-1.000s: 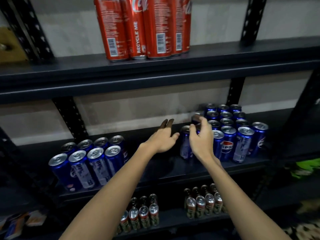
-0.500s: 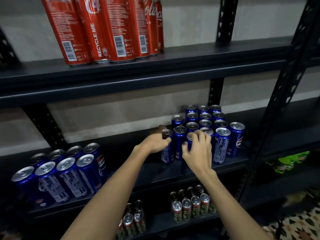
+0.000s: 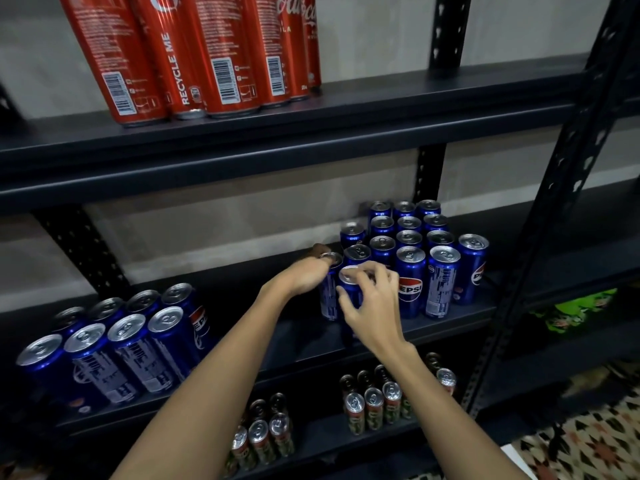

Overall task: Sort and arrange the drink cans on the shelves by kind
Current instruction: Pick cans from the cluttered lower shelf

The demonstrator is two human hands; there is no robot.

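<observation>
both hands work at the left edge of the right-hand pepsi block (image 3: 412,258) on the middle shelf (image 3: 450,323). right hand (image 3: 372,306) curls its fingers and thumb around the upper part of a blue pepsi can (image 3: 349,289), gripping it just below the rim; this can stands at the front left corner of the block. left hand (image 3: 306,273) wraps around the neighbouring pepsi can (image 3: 329,299) just behind and to the left, fingers hidden behind it, so it looks like a grip, though the fingertips cannot be seen.

a second group of pepsi cans (image 3: 117,348) stands well apart at the left end of the same shelf. red coca-cola cans (image 3: 207,53) sit on the upper shelf (image 3: 381,109), and smaller green-labelled cans (image 3: 374,407) on the lower one.

these slim cans are likely full, so fairly heavy for their width, stiff, smooth and a little slippery, and tall enough to topple if nudged. the safest hold is around the body near the top, as now, lifting straight up to clear the neighbours before sliding into line.
</observation>
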